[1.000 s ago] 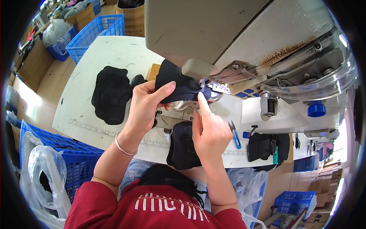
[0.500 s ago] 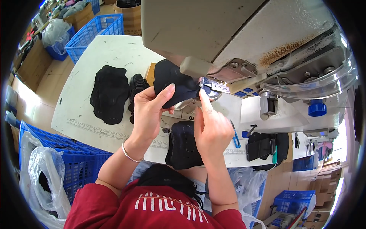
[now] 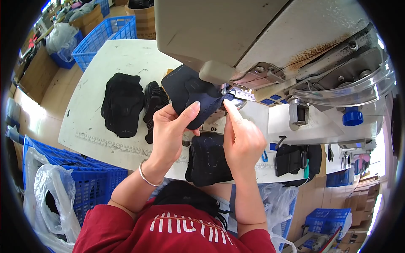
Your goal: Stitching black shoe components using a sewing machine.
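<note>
A black fabric piece with pale stitch marks lies under the head of a sewing machine. My left hand is closed on its near edge, thumb on top and fingers beneath. The index finger of my right hand is stretched out, its tip touching the piece's right end beside the needle area. The other fingers of that hand are curled, and I see nothing held in them. Below the machine bed, a stack of similar black pieces lies at the table's near edge, between my forearms.
On the white table lie another black stack, a bundle of dark strips and a printed ruler strip. A blue-handled tool and a dark phone-like slab are at right. Blue crates flank the table.
The fabric piece has turned, its near part swinging toward me and the right end shifting slightly right. My left hand has moved slightly nearer, my right hand slightly right.
</note>
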{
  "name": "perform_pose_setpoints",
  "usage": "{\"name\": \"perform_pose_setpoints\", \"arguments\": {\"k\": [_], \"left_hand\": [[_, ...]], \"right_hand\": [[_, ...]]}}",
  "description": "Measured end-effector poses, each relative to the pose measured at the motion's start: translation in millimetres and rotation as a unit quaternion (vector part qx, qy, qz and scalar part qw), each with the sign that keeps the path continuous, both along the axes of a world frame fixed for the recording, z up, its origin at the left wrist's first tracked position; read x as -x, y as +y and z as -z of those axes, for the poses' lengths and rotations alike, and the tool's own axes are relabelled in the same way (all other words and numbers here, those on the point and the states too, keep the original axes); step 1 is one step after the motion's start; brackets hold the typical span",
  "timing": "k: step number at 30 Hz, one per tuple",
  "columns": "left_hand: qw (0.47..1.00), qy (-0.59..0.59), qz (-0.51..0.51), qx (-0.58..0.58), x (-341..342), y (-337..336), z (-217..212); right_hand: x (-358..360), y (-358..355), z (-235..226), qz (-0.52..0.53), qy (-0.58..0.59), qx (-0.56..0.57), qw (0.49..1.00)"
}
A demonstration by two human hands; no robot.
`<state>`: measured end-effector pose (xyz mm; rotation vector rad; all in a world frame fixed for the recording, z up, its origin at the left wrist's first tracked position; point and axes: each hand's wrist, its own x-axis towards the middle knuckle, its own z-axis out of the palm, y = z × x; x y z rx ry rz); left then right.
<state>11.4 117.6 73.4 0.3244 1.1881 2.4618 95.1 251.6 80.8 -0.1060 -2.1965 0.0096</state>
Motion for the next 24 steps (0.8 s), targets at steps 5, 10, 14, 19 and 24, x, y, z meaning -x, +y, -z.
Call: {"name": "perform_pose_setpoints", "arguments": {"k": [5, 10, 14, 19, 24], "left_hand": [[1.000, -0.003, 0.004, 0.004, -3.0, -0.7, -3.3], [1.000, -0.022, 0.016, 0.009, -8.3, -2.5, -5.4], [0.999, -0.033, 0.027, 0.001, -8.6, -4.0, -2.8], [0.998, -0.056, 0.026, -0.022, -12.5, -0.4, 0.9], [0.998, -0.060, 0.012, -0.028, -20.2, 4.1, 4.0]], "right_hand": [[0.1, 5.6, -7.4, -0.013, -0.001, -0.006, 1.000], [-3.3, 7.5, -10.7, -0.005, 0.001, 0.005, 1.000], [-1.2, 7.1, -12.4, 0.001, -0.011, 0.025, 1.000], [-1.7, 9.5, -9.5, 0.010, -0.013, 0.021, 1.000], [-2.3, 7.4, -10.2, 0.018, -0.021, 0.021, 0.999]]}}
